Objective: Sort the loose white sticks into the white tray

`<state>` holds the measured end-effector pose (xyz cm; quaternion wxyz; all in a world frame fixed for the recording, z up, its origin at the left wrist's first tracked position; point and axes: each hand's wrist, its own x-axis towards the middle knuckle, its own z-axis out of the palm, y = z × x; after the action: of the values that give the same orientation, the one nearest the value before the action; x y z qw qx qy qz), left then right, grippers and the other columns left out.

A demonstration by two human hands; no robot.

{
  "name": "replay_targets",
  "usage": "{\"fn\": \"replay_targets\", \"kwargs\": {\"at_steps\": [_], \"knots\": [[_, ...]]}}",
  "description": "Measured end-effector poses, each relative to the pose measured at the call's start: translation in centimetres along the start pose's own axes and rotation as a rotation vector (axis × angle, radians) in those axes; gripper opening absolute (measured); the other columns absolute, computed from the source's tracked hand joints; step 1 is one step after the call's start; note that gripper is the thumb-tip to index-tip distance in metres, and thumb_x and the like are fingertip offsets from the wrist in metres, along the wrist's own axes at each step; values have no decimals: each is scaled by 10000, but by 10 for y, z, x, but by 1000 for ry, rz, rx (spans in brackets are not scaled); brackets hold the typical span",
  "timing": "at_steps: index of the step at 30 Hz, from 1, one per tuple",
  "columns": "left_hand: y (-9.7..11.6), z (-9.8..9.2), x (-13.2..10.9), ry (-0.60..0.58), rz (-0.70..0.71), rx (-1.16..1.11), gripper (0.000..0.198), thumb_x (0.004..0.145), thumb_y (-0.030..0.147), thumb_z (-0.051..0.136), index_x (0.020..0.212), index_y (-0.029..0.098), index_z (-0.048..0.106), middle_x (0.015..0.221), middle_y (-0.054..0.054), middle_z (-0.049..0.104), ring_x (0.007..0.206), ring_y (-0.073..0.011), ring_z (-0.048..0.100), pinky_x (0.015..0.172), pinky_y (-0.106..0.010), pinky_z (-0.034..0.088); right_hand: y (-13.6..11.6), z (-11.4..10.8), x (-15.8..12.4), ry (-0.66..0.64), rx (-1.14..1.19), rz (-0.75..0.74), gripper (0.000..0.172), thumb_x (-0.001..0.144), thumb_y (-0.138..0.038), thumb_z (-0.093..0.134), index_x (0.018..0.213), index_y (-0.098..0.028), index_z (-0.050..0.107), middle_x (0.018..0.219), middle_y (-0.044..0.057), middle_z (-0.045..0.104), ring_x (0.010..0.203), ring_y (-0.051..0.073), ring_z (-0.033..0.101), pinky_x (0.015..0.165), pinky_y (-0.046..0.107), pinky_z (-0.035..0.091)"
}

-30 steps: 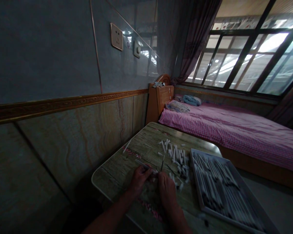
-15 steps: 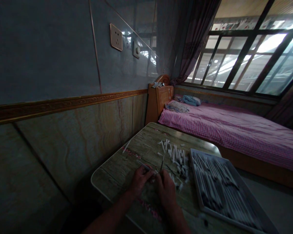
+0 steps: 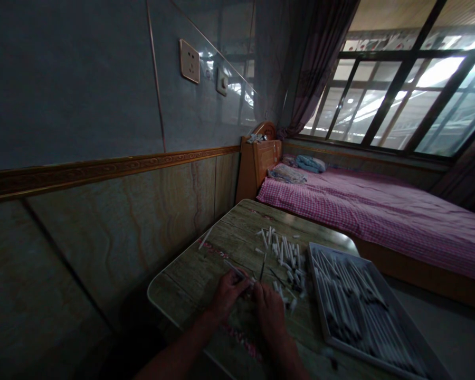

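Observation:
In the head view, my left hand point(image 3: 227, 291) is closed on a thin whitish stick point(image 3: 234, 267), which points up and left from the fingers. My right hand point(image 3: 269, 306) is closed too, its fingertips close to the stick's near end. A slim dark rod point(image 3: 263, 264) rises from the right fingers; its kind is too dim to make out. Just beyond the hands lie several short white tube-like pieces point(image 3: 287, 249) in a loose heap. Smaller white bits point(image 3: 279, 289) lie to the right of my right hand.
At the right of the wood-patterned table point(image 3: 186, 274) stands a shallow grey tray point(image 3: 320, 316) holding many long white sticks with dark ends. A lone white stick point(image 3: 205, 238) lies near the left edge. Beyond are a bed point(image 3: 352, 198) and a tiled wall point(image 3: 103, 237).
Both hands stay in nearly the same place. The right fingers have shifted slightly down, and the whitish stick has moved a little right with the left hand.

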<state>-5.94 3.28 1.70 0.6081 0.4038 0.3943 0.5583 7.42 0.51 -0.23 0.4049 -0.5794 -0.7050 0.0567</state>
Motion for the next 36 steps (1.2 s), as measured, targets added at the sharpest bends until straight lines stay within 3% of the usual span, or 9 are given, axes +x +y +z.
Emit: {"fn": "replay_targets", "kwargs": {"at_steps": [9, 14, 17, 20, 25, 31, 36], "knots": [[-2, -1, 1, 14, 37, 68, 322, 581, 367, 805, 751, 161, 624, 663, 5, 642, 616, -141, 596, 553, -236, 458, -9, -6, 3, -77, 164, 160, 437, 962, -537, 366, 681, -240, 522, 640, -16, 600, 588, 152, 558, 566, 258, 347], [-3, 2, 0, 22, 62, 173, 290, 654, 390, 733, 805, 178, 605, 743, -33, 673, 671, -182, 629, 564, -266, 472, -2, -5, 4, 46, 213, 188, 458, 976, -501, 269, 669, -256, 505, 618, -5, 565, 577, 171, 524, 562, 278, 354], [-4, 3, -4, 90, 177, 415, 211, 730, 302, 664, 905, 191, 624, 903, -62, 689, 847, -214, 644, 755, -331, 499, 3, -7, 6, 150, 262, 267, 450, 961, -521, 272, 667, -258, 490, 621, -5, 556, 588, 174, 513, 571, 278, 371], [-2, 5, -11, 118, 273, 787, 238, 767, 232, 622, 1004, 209, 638, 1053, -69, 665, 1016, -234, 598, 905, -374, 447, 4, -9, 8, 166, 311, 303, 437, 936, -552, 319, 698, -250, 527, 664, 3, 590, 616, 175, 528, 601, 276, 390], [0, 12, -20, 43, 297, 1260, 236, 827, 249, 594, 1055, 208, 635, 1101, -73, 636, 1066, -258, 539, 947, -386, 403, 1, -10, 8, 168, 402, 315, 424, 923, -551, 350, 793, -231, 598, 759, 28, 649, 691, 179, 575, 665, 275, 426], [-9, 11, -16, 12, 334, 1455, 186, 842, 180, 548, 1011, 207, 620, 1055, -64, 632, 1007, -254, 528, 915, -386, 401, -4, -12, 11, 176, 400, 327, 441, 909, -561, 376, 699, -228, 574, 646, -2, 598, 601, 163, 528, 596, 259, 402], [-15, 10, -15, -2, 381, 1522, 203, 876, 146, 473, 1001, 200, 624, 1027, -71, 645, 960, -255, 542, 896, -404, 408, -5, -12, 11, 175, 407, 322, 435, 900, -566, 390, 733, -223, 600, 682, 14, 635, 622, 174, 555, 625, 266, 417]]}}
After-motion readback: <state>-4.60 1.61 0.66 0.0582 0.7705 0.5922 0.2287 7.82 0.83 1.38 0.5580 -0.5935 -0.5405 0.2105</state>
